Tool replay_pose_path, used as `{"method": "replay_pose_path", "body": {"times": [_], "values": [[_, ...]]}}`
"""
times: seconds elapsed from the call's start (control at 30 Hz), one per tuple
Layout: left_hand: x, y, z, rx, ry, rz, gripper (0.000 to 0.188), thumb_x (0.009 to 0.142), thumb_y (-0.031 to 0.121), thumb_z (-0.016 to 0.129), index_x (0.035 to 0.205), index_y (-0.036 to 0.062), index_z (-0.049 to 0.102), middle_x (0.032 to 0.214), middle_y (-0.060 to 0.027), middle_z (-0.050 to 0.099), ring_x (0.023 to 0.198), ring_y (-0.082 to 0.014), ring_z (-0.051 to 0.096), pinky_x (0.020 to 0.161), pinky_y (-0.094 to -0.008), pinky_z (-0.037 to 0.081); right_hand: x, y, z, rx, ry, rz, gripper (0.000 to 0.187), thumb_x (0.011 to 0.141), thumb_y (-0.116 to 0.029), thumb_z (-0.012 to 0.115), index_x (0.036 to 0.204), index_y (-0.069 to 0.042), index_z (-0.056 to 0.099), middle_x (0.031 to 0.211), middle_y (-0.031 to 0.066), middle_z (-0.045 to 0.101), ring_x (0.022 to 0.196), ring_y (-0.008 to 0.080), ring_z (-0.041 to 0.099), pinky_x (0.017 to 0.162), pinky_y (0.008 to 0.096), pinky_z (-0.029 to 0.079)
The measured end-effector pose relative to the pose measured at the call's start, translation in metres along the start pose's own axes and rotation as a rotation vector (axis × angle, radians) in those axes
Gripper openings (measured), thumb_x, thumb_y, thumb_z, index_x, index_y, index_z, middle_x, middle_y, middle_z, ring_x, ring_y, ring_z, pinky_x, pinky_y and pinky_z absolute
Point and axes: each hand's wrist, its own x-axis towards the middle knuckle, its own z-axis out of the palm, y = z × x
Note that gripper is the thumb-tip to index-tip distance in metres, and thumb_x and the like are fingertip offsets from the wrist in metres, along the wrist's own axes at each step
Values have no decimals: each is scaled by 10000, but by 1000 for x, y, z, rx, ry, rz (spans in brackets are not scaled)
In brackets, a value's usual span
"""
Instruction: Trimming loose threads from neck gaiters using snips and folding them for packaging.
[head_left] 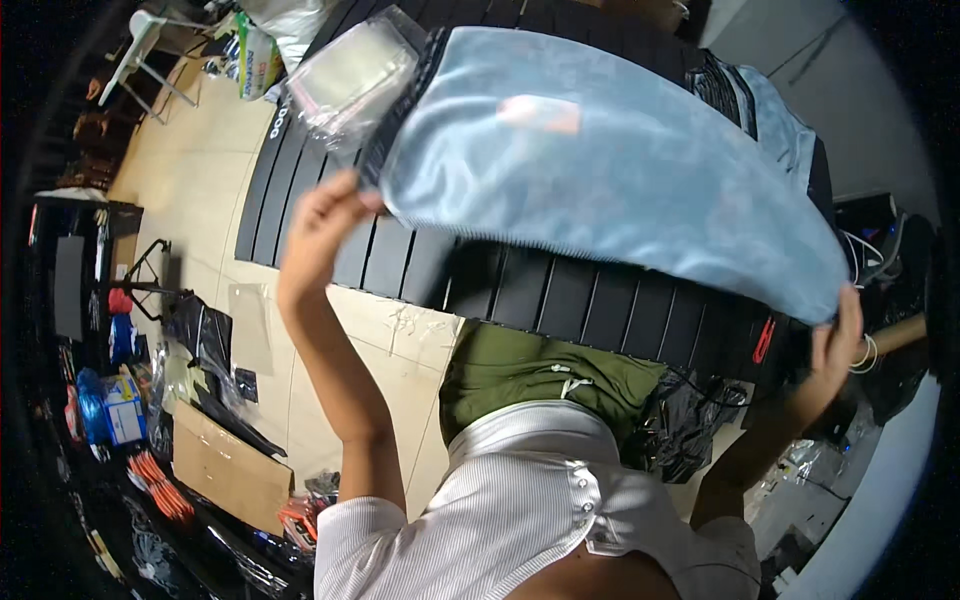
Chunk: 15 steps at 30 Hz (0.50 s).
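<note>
A light-blue, velvety piece of fabric [600, 170] with a black band along its left end spans the black slatted table [500, 290], its near edge bowed and slightly lifted. My left hand [322, 232], a little blurred, pinches the near left corner beside the black band. At the far right end, my right hand [838, 345] has its fingers closed on the other corner. A pale pinkish rectangular patch [540, 114] shows on the fabric's upper face; I cannot tell whether it is a label or a loose card.
Clear plastic packets [352, 80] lie at the table's back left. More folded blue fabric with black bands [775, 110] sits at the back right. A red looped item [763, 340] rests by the near right edge. On the floor are cardboard [232, 468] and black plastic [685, 425].
</note>
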Motion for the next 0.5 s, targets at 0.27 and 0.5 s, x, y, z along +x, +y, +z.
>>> {"method": "replay_pose_path", "body": {"times": [0.27, 0.5], "values": [[-12, -86, 36, 161, 169, -462, 157, 861, 212, 558, 832, 61, 586, 707, 62, 524, 668, -23, 485, 617, -187, 407, -5, 118, 16, -103, -387, 374, 351, 853, -252, 561, 1089, 6, 531, 953, 45, 588, 870, 102, 535, 775, 205, 384], [-18, -88, 38, 492, 373, -183, 153, 851, 124, 553, 935, 7, 605, 753, 19, 590, 660, -48, 515, 606, -204, 426, 0, 116, 16, -309, -553, 401, 326, 831, -188, 568, 1119, -43, 520, 955, 12, 580, 798, 72, 522, 681, 181, 381]]}}
